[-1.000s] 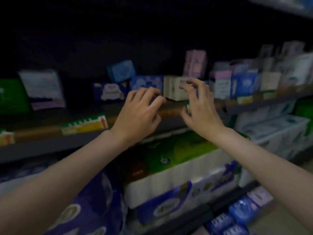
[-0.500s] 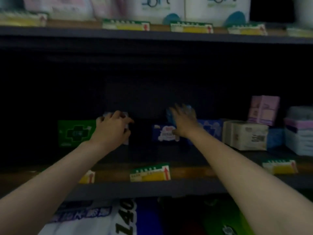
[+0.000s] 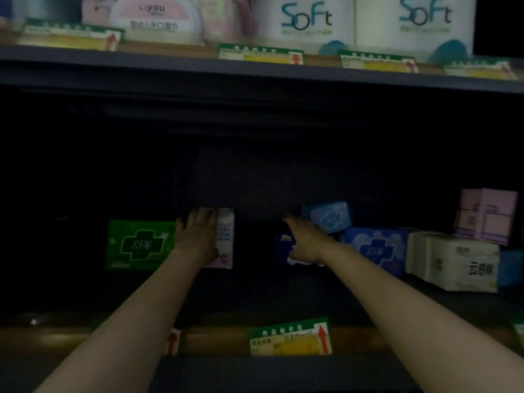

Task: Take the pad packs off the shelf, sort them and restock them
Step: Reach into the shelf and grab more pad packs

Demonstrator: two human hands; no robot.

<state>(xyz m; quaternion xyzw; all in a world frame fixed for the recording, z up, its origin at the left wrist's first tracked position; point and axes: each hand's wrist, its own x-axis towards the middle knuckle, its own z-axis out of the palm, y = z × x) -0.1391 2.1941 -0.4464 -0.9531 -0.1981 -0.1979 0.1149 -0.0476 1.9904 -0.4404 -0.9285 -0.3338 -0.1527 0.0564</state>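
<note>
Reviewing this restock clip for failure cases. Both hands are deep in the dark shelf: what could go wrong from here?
1. The light blue pack sits tilted on top of other packs, right beside the right hand. Pulling the dark blue pack under that hand may topple it.
2. The left hand lies over the tall white pack, which stands upright next to the green pack; a loose hold could tip it.
3. The shelf is very dim, so labels may be misread when sorting.
</note>
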